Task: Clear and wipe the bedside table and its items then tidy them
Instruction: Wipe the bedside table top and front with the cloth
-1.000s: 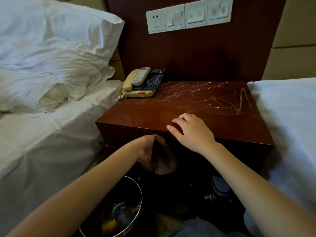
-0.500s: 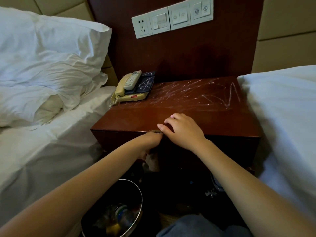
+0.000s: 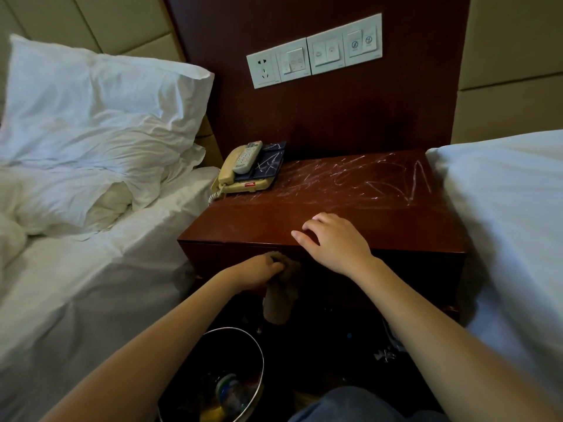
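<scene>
The dark red bedside table (image 3: 396, 226) stands between two beds, its back half covered in white scribble marks (image 3: 374, 181). At its back left corner sits a cream telephone (image 3: 240, 178) with a white remote control (image 3: 247, 156) lying across it. My left hand (image 3: 259, 269) grips a brownish cloth (image 3: 278, 300) against the table's front face, just under the top edge; the cloth hangs down below the hand. My right hand (image 3: 335, 242) rests on the table's front edge with fingers spread and relaxed, holding nothing.
A round metal waste bin (image 3: 243, 339) with rubbish inside stands on the floor below my left arm. White bedding (image 3: 91, 269) and pillows (image 3: 100, 117) lie to the left, another white bed (image 3: 502, 223) to the right. A switch and socket panel (image 3: 313, 51) is on the wall.
My left hand has lifted the cloth from lower down up to the table's front edge. The right hand stays on the edge. The view has shifted slightly.
</scene>
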